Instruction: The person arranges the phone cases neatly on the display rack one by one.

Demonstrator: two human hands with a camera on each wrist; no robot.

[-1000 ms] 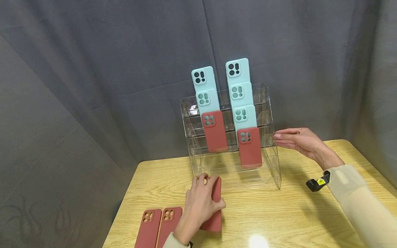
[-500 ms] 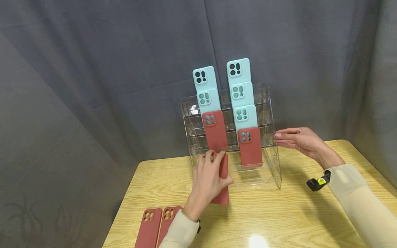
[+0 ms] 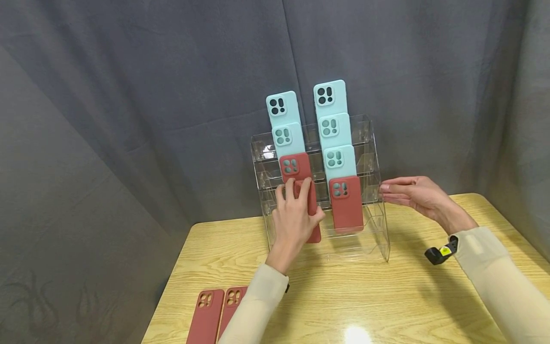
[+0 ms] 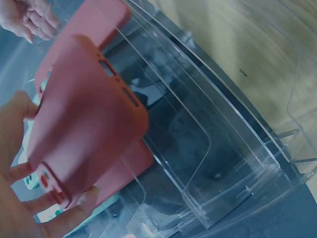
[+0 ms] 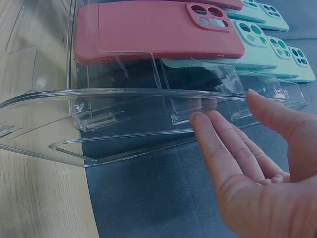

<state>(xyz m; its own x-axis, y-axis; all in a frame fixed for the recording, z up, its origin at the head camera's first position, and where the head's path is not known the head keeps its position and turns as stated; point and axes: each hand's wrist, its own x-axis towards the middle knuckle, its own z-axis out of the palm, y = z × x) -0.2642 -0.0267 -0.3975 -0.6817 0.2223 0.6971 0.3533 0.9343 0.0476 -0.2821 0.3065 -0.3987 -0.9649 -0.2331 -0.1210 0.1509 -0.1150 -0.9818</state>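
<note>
My left hand [image 3: 291, 220] holds a red phone case [image 4: 86, 106] by its camera end, fingers over the top and thumb along one side. The held case overlaps the front of the clear acrylic display rack [image 3: 382, 224], in the left column below another red case [image 3: 302, 163]. In the left wrist view its open charging-port end points away from the hand. My right hand [image 3: 417, 195], fingers stretched out, rests its fingertips against the rack's right side panel [image 5: 148, 94], with the thumb at the panel's edge. A red case [image 3: 347, 205] stands low in the right column.
Mint phone cases stand stepped above the red ones, two at left [image 3: 287, 141] and three at right [image 3: 339, 134]. Two more red cases lie at the front left of the wooden table [image 3: 365, 296], one [image 3: 206, 317] beside the other [image 3: 229, 306]. A grey curtain [image 3: 172, 119] hangs behind.
My left hand has carried the red case up and slightly right, from low in front of the rack to its left column. My right hand has stayed at the side panel.
</note>
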